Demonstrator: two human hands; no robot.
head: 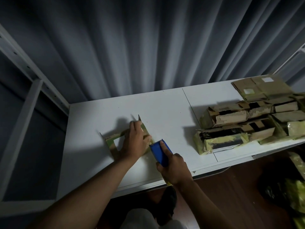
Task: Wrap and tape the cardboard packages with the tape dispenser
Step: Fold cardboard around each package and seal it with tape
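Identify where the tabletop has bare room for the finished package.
Bare: the table between the left hand on the cardboard package and the package stack. Crowded: the right end.

Glossy blue plastic tape dispenser (pixel 159 152)

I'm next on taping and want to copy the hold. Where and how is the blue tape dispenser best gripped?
Grip the blue tape dispenser round its rear end, coming from the near table edge, as the right hand does, forefinger along the top. Its toothed front points at the cardboard package, which the left hand presses flat, so that end should probably stay clear.
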